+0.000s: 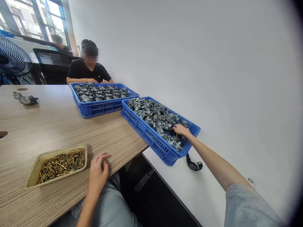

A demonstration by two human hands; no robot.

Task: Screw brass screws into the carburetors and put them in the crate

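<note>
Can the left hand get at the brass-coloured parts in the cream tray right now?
Likely yes: the left hand is right beside the open cream tray, with nothing covering the brass-coloured parts.

The near crate (148, 135), reaching from the middle toward four o'clock, is saturated blue with a dark slotted pattern; its metal parts (153, 113) are silver-grey. Toward ten o'clock, the far crate (104, 109) matches that blue, its castings (99, 93) mixing silver and black. At eight o'clock, a cream tray (33, 173) holds brassy gold pins (62, 164). The table (106, 132) shows brown streaked wood grain. The wall (224, 63) at one o'clock is white, the sleeve (246, 205) at four grey.
</note>
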